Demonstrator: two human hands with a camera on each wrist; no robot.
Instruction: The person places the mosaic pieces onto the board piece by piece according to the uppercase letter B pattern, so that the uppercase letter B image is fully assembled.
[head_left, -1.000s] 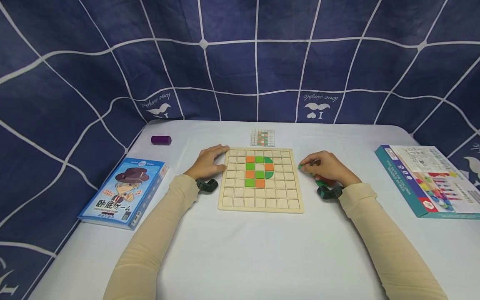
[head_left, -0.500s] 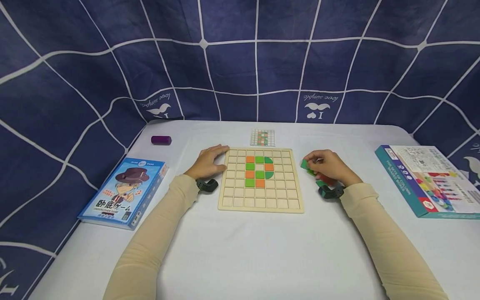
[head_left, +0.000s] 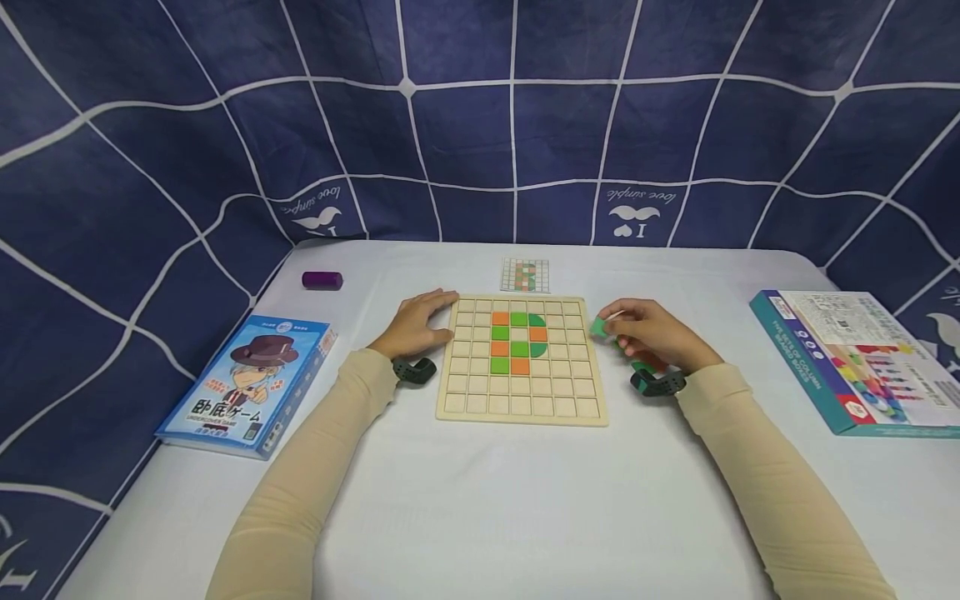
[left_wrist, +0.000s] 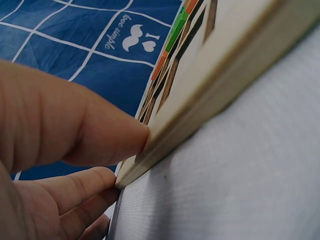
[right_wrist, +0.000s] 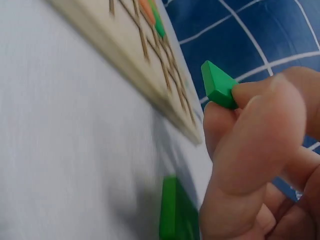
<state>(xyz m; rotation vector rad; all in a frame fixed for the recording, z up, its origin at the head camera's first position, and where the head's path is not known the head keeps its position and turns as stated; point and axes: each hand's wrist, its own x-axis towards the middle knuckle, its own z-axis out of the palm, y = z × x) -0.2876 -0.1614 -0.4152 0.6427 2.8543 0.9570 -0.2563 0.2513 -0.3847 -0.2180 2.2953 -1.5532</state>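
A wooden grid board lies on the white table, with orange and green square tiles and two rounded dark green tiles in its upper middle cells. My left hand rests at the board's left edge; in the left wrist view the thumb touches the rim. Right of the board, my right hand pinches a green tile between thumb and fingers, held above the table. Below it in the right wrist view lies another green tile. More green and red pieces are partly hidden under the right hand.
Behind the board lies a small pattern card. A blue game box and a purple cylinder are on the left. On the right lies a teal-edged box. A dark blue cloth hangs behind the table.
Half a second ago the right hand was a little farther right, among the green pieces. It has shifted slightly left with a green tile between its fingertips. The left hand stays put.
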